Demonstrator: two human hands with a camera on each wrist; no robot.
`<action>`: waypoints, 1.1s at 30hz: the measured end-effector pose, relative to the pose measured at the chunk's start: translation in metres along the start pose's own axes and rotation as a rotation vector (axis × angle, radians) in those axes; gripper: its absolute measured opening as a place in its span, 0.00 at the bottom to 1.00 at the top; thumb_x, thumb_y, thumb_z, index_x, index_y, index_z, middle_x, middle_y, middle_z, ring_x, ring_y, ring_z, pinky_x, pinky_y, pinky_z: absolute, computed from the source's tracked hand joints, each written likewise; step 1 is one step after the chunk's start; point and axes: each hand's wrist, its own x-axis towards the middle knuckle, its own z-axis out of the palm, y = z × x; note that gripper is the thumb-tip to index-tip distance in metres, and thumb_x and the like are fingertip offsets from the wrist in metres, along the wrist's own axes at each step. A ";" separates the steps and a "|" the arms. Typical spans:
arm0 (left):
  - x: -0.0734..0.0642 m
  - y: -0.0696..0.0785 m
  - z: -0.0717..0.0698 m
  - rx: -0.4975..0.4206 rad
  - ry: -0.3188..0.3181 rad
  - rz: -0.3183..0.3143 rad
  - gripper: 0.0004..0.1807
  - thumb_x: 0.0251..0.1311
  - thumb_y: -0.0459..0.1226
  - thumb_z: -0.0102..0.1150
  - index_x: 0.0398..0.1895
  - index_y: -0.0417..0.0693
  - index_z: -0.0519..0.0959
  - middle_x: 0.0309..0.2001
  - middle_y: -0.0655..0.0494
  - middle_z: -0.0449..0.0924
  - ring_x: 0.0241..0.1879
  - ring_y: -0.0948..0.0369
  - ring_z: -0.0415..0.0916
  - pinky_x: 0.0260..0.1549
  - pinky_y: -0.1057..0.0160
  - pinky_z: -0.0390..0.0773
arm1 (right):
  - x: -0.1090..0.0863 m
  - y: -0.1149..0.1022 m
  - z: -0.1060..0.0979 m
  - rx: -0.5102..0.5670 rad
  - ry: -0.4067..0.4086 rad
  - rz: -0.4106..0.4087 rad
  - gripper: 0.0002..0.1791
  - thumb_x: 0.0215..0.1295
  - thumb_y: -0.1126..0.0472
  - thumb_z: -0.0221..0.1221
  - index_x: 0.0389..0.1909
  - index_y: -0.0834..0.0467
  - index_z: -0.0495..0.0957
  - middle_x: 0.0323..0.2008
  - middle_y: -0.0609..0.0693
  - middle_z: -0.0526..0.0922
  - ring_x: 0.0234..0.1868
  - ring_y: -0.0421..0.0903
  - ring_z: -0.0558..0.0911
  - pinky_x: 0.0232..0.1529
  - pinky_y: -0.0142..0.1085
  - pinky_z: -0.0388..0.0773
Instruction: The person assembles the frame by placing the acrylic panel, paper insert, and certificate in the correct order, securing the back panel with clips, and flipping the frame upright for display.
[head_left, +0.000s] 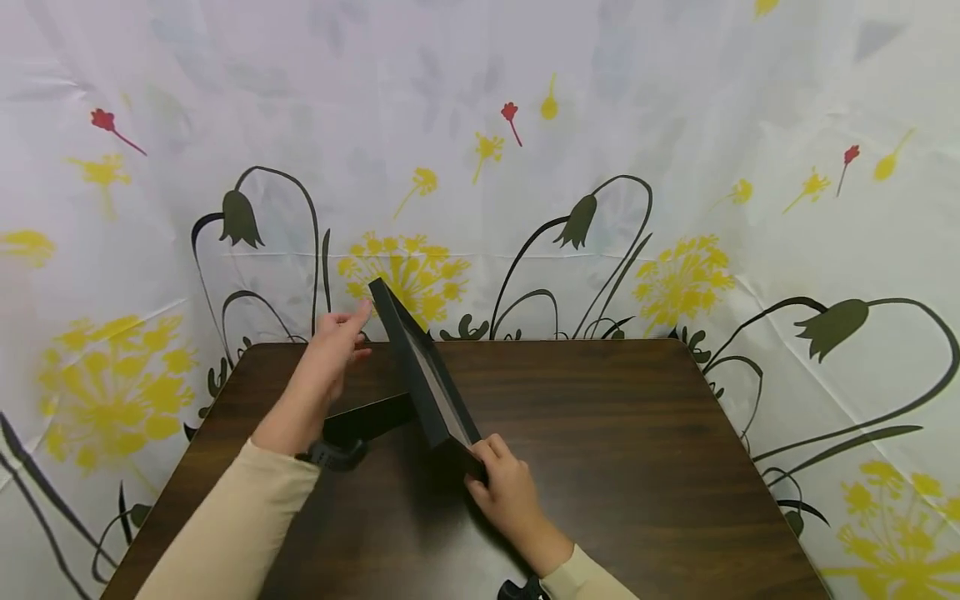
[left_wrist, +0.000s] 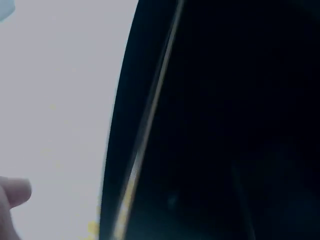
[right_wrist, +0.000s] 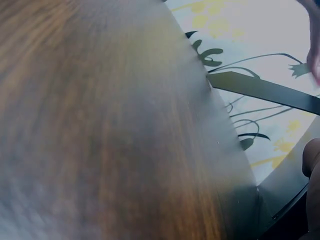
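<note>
A black picture frame (head_left: 420, 379) stands tilted over the table, seen nearly edge-on in the head view, its recessed face turned to the right. A flat black stand leg (head_left: 371, 417) juts from its back toward the left. My right hand (head_left: 510, 492) grips the frame's near lower corner, thumb on one side and fingers on the other. Beside the upper part, my left hand (head_left: 330, 350) is held with its fingers loosely extended, holding nothing. The dark frame (left_wrist: 225, 125) fills much of the left wrist view, with a left fingertip (left_wrist: 17, 191) apart from it.
A dark brown wooden table (head_left: 600, 417) lies under both hands. A white cloth printed with flowers (head_left: 675, 167) hangs behind and along the sides of it. Black bands are worn on both wrists, the left one (head_left: 337, 454) close to the stand leg.
</note>
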 end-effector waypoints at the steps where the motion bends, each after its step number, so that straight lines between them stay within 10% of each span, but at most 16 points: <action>1: 0.014 0.002 -0.004 0.012 -0.084 -0.093 0.54 0.78 0.66 0.48 0.88 0.43 0.40 0.81 0.35 0.49 0.72 0.43 0.64 0.72 0.52 0.76 | -0.001 0.001 0.000 0.001 -0.008 -0.004 0.24 0.52 0.64 0.78 0.50 0.49 0.83 0.41 0.42 0.81 0.22 0.39 0.78 0.23 0.32 0.77; 5: 0.049 -0.005 -0.008 -0.002 -0.321 -0.317 0.57 0.78 0.63 0.53 0.90 0.44 0.35 0.71 0.38 0.65 0.65 0.48 0.74 0.77 0.41 0.69 | -0.004 0.003 0.000 0.027 -0.042 -0.006 0.23 0.53 0.64 0.78 0.49 0.50 0.83 0.42 0.42 0.79 0.22 0.40 0.80 0.23 0.31 0.76; 9: 0.060 -0.011 -0.006 -0.015 -0.318 -0.347 0.37 0.79 0.56 0.58 0.77 0.42 0.64 0.51 0.52 0.79 0.46 0.59 0.83 0.58 0.53 0.86 | -0.004 0.002 0.004 0.045 -0.069 -0.007 0.23 0.54 0.64 0.78 0.50 0.48 0.83 0.42 0.40 0.79 0.22 0.38 0.78 0.24 0.29 0.77; 13: 0.058 -0.007 -0.006 0.068 -0.232 -0.311 0.18 0.78 0.51 0.60 0.51 0.45 0.78 0.31 0.59 0.80 0.28 0.63 0.82 0.32 0.66 0.85 | -0.003 0.001 0.007 0.048 -0.073 -0.018 0.25 0.52 0.64 0.78 0.52 0.48 0.83 0.43 0.40 0.79 0.23 0.37 0.80 0.26 0.29 0.79; 24: 0.052 0.010 0.006 0.260 -0.257 -0.155 0.17 0.80 0.42 0.47 0.32 0.43 0.76 0.22 0.59 0.81 0.15 0.68 0.73 0.20 0.66 0.75 | 0.002 0.007 0.002 0.135 -0.081 -0.026 0.26 0.52 0.59 0.82 0.51 0.50 0.82 0.42 0.40 0.79 0.29 0.36 0.82 0.32 0.30 0.81; 33: 0.053 0.017 0.013 0.395 -0.274 -0.134 0.20 0.80 0.41 0.47 0.30 0.40 0.79 0.21 0.56 0.80 0.15 0.66 0.74 0.18 0.66 0.73 | 0.002 0.030 -0.006 0.661 -0.175 0.007 0.15 0.78 0.51 0.66 0.54 0.57 0.83 0.42 0.53 0.83 0.24 0.41 0.71 0.26 0.25 0.71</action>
